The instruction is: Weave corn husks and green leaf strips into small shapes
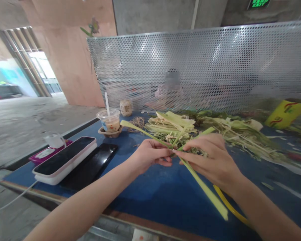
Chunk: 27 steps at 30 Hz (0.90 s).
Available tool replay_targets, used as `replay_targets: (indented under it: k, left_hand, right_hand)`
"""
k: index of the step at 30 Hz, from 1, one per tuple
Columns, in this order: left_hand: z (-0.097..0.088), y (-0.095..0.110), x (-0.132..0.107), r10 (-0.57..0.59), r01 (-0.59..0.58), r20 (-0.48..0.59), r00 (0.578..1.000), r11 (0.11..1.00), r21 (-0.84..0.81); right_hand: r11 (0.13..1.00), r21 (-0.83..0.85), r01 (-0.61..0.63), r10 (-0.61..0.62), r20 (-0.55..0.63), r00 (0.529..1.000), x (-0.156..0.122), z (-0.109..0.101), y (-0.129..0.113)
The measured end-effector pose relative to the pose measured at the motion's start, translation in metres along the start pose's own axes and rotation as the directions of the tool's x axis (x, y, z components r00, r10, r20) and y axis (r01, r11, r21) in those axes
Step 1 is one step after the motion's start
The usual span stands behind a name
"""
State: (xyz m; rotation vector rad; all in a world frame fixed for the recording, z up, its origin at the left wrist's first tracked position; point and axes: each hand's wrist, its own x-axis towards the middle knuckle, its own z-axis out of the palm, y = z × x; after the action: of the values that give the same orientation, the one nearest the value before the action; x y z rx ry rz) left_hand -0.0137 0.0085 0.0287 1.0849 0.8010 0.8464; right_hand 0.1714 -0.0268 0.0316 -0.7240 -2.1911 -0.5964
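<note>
Both hands meet over the blue table around a few crossed pale green leaf strips (203, 187). My left hand (157, 153) is closed, thumb and forefinger pinching the strips near their crossing. From the right, my right hand (210, 155) pinches them at the same spot, thumb and fingers almost touching the left fingertips. One strip end points up left, another toward the lower right, and shorter ends stick up between the hands. The crossing itself is partly hidden by fingers. Just behind lies a pile of pale husk-like leaves (174, 122).
On the left are a lidded drink cup (108, 119) with a straw, a phone (65, 155) on a white case, a black tablet-like slab (92, 167) and a purple packet (50, 152). More leaves (240, 134) and a yellow bag (287, 113) lie right. A perforated metal screen (195, 60) stands behind.
</note>
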Motion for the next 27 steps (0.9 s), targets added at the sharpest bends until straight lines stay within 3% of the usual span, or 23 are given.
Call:
replay_targets:
  k: [3, 6, 11, 14, 16, 19, 25, 27]
  left_hand:
    - [0.000, -0.003, 0.000, 0.019, -0.020, 0.035, 0.999, 0.999, 0.025]
    - [0.000, -0.005, 0.001, 0.029, -0.032, 0.049, 0.998, 0.997, 0.071]
    - [0.002, -0.004, -0.003, 0.048, -0.064, 0.100, 0.994, 0.985, 0.159]
    - [0.004, -0.002, -0.006, 0.066, -0.089, 0.134, 0.989, 0.981, 0.174]
    - [0.005, -0.001, -0.008, 0.075, -0.104, 0.168, 0.983, 0.980, 0.172]
    - [0.005, -0.001, -0.008, 0.065, -0.098, 0.203, 0.977, 0.983, 0.158]
    - [0.005, -0.003, -0.006, 0.057, -0.080, 0.188, 0.981, 0.990, 0.120]
    - [0.006, -0.004, -0.006, 0.061, -0.085, 0.191, 0.980, 0.990, 0.115]
  right_hand:
    - [0.974, 0.075, -0.213, 0.215, -0.027, 0.976, 0.003, 0.002, -0.005]
    - [0.915, 0.092, -0.392, 0.389, 0.049, 0.920, 0.004, 0.006, -0.008]
    - [0.817, 0.112, -0.566, 0.540, 0.197, 0.818, 0.005, 0.009, -0.008]
    - [0.681, 0.237, -0.693, 0.629, 0.297, 0.719, 0.006, 0.010, -0.006]
    - [0.595, 0.341, -0.728, 0.654, 0.323, 0.685, 0.005, 0.012, -0.005]
    - [0.543, 0.444, -0.712, 0.669, 0.283, 0.687, 0.003, 0.017, -0.004]
    - [0.718, 0.361, -0.596, 0.621, 0.056, 0.782, 0.003, 0.019, -0.006]
    - [0.726, 0.353, -0.590, 0.621, 0.032, 0.783, 0.002, 0.019, -0.008]
